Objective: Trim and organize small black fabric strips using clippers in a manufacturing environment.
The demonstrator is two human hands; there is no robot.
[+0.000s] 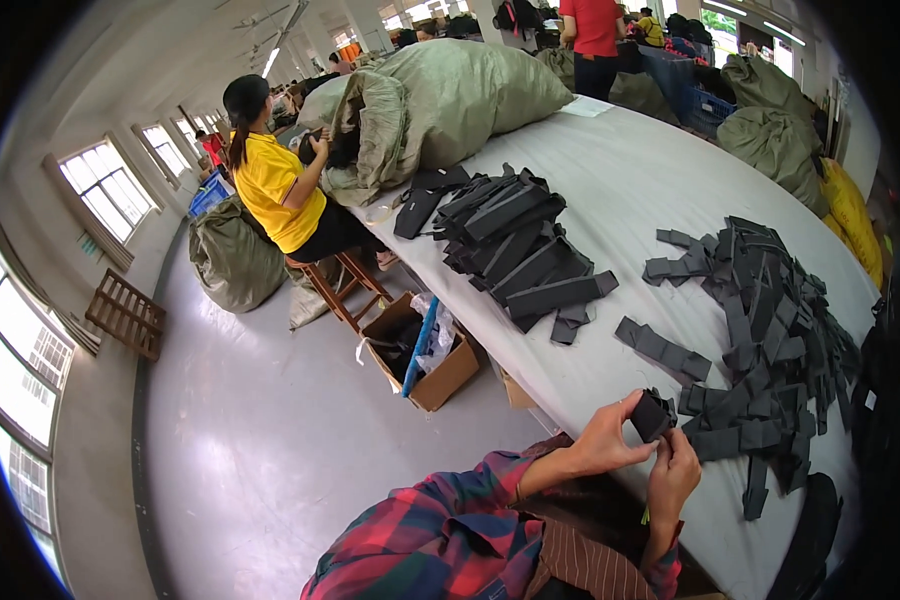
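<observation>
Near the front edge of the white-covered table (660,180), my left hand (608,440) pinches a dark grey fabric strip (650,416), folded or rolled into a small bundle. My right hand (674,474) grips the same bundle from below, its fingers closed against it. To the right of my hands spreads a loose heap of dark strips (760,340). One flat strip (662,349) lies just beyond my hands. Farther back, a pile of folded dark strips (515,245) is stacked along the table's left side.
A large grey-green sack (460,95) lies at the table's far end. There a co-worker in yellow (270,185) sits on a wooden stool (342,285), holding something dark. An open cardboard box (440,370) stands on the floor left of the table. More sacks (770,140) rise behind the right edge.
</observation>
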